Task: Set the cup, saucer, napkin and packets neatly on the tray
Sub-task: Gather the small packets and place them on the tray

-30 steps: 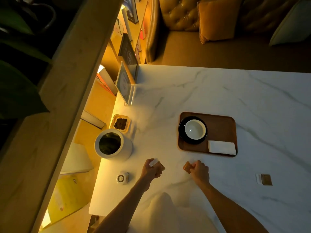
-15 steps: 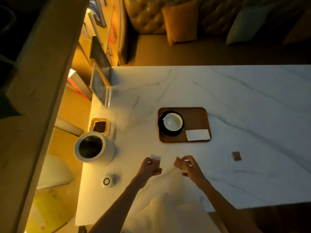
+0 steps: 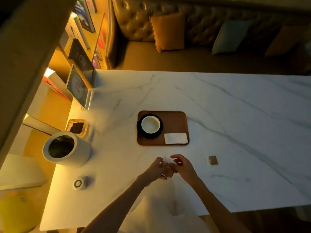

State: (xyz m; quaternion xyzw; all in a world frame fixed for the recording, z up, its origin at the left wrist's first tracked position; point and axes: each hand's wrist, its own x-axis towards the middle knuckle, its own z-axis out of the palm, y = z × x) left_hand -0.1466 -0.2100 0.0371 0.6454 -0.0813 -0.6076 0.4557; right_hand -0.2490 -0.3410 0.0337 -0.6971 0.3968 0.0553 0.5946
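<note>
Our hands have come together since a moment ago: the left hand (image 3: pixel 155 169) and right hand (image 3: pixel 182 167) now meet just near of the tray (image 3: pixel 175 121), both pinching the packets (image 3: pixel 168 165). On the tray we see the cup (image 3: pixel 150 124) on its saucer (image 3: pixel 139 132), the napkin (image 3: pixel 175 138) at its right. Another packet (image 3: pixel 212 160) lies right of the tray, apart.
</note>
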